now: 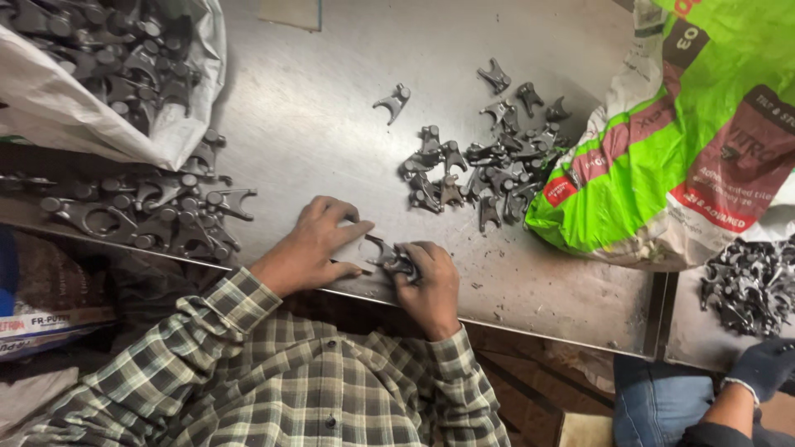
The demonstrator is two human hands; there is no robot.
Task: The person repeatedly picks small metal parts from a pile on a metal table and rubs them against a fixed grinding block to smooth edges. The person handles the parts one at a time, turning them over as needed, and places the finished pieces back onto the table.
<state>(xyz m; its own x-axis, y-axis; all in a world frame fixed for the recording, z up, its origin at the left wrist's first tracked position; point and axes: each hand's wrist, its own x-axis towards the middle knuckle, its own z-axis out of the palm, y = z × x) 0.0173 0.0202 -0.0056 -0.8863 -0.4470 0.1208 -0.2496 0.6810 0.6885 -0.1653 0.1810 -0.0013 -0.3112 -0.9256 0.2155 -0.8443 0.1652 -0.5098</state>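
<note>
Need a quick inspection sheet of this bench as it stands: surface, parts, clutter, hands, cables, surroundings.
Surface: steel table, scuffed, bare in places.
Job's things: forked metal part at the near edge, between both hands; loose pile of parts mid-table.
Clutter: green sack on the right; white bag of parts on the left.
Grips: left hand and right hand both on the part.
Cables: nothing seen.
Surroundings: another person's gloved hand at lower right.
</note>
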